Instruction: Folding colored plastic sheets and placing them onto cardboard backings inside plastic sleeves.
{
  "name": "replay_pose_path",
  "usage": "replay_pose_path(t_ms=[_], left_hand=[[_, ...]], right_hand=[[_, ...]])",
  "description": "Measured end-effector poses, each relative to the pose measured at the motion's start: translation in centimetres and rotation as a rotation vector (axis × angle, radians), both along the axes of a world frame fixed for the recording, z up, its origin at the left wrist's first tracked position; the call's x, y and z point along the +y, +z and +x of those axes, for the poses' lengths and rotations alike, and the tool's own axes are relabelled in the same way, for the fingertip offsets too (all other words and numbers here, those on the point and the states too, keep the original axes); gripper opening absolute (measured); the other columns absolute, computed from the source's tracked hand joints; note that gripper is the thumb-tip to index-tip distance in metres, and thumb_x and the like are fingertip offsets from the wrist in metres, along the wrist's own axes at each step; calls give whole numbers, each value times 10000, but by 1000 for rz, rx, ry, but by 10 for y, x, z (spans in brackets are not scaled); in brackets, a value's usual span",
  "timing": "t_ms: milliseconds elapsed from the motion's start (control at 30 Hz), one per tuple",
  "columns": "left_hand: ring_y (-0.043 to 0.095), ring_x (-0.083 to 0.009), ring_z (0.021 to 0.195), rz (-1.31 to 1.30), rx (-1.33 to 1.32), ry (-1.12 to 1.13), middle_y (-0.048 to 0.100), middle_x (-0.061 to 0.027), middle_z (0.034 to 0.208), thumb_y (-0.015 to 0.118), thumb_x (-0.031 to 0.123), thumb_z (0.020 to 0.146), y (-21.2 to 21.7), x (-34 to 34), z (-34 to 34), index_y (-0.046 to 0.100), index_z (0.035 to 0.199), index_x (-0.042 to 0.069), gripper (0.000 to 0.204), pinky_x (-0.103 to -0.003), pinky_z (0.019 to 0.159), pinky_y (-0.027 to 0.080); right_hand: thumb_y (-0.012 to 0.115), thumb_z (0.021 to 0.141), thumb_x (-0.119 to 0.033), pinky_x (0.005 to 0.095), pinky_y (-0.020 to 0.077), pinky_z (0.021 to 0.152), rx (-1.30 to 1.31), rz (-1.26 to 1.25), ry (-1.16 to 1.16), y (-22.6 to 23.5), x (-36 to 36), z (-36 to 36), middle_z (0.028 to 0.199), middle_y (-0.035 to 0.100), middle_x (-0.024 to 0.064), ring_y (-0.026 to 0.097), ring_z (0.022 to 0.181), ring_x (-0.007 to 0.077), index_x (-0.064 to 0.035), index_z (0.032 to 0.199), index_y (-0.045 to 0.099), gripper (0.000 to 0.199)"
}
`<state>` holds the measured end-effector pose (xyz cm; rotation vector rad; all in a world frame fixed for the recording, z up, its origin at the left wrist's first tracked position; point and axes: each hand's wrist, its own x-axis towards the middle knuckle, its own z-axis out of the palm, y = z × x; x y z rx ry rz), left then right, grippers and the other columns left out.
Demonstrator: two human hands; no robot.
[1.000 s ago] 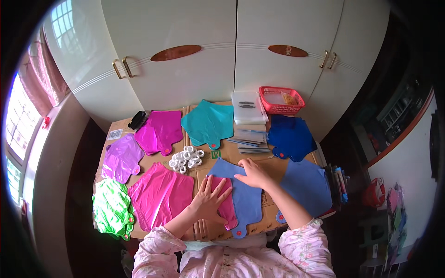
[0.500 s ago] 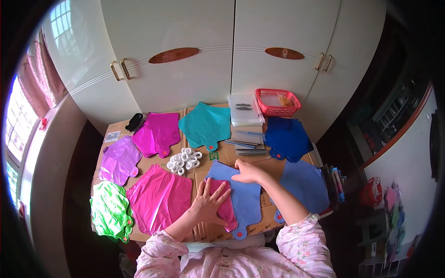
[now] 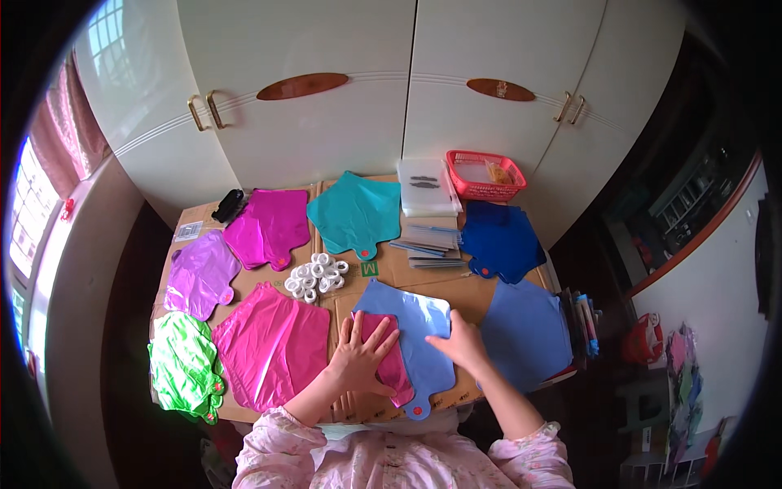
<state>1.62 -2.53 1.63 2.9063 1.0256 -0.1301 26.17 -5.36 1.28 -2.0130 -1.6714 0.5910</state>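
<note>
Head view of two bare hands at work over a cardboard-covered tabletop [image 3: 456, 287]. The left hand [image 3: 359, 359], lower centre of the frame, lies palm down with its grip spread, the fingers apart, upon a narrow deep pink piece [image 3: 396, 371]. This piece overlaps the left side of a blue sheet [image 3: 419, 360], which occupies the lower centre and ends below in a rounded tab bearing a red dot. The right hand [image 3: 462, 344] meets the right edge of the blue sheet, its thumb over the surface; whether its grip is clamped on the edge cannot be told. The sheet's upper right part is glossy with reflected light.

Surrounding items: a large pink foil sheet [image 3: 273, 350] left of the left hand; a bright green foil stack [image 3: 183, 363] at lower left; lilac [image 3: 199, 273], magenta [image 3: 269, 228] and teal [image 3: 356, 213] foils from middle left toward upper centre; a heap of white rings [image 3: 316, 277] near the centre. Right of centre lie grey flat pieces [image 3: 432, 243], a dark blue stack [image 3: 501, 240] and a second blue sheet [image 3: 525, 336]. A red basket [image 3: 489, 192] stands beyond, before a pale cabinet [image 3: 318, 138].
</note>
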Motion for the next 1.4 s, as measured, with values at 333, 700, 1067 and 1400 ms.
replay_pose_path(t_ms=[333, 700, 1067, 1400], left_hand=[[100, -563, 1367, -1, -17, 11, 203, -147, 1546, 555, 867, 549, -2, -1, 2, 296, 1477, 142, 1206, -688, 1065, 126], [87, -575, 1363, -14, -13, -11, 389, -187, 1428, 534, 876, 560, -14, 1, -2, 399, 1410, 82, 1172, -697, 1067, 100], [460, -393, 1237, -160, -636, -1, 572, -208, 1183, 734, 325, 727, -19, 29, -14, 658, 1028, -14, 460, -461, 1030, 383], [626, -293, 787, -345, -684, 478, 622, -156, 824, 716, 189, 727, -8, 44, -2, 683, 777, 4, 194, -370, 737, 513]], right_hand=[[579, 840, -139, 453, 431, 917, -83, 324, 169, -7, -47, -46, 1174, 497, 244, 503, 1064, 404, 58, 1266, 455, 485], [500, 859, -99, 465, 307, 1100, -309, 382, 347, -24, -58, -81, 1419, 380, 254, 338, 1339, 408, 61, 1332, 442, 503], [502, 839, -113, 462, 300, 1102, -332, 378, 363, -25, -59, -81, 1358, 472, 222, 392, 1323, 348, 56, 1284, 492, 476], [486, 839, -97, 463, 302, 1100, -329, 411, 372, -23, -59, -82, 1327, 509, 211, 418, 1305, 347, 38, 1270, 511, 453]])
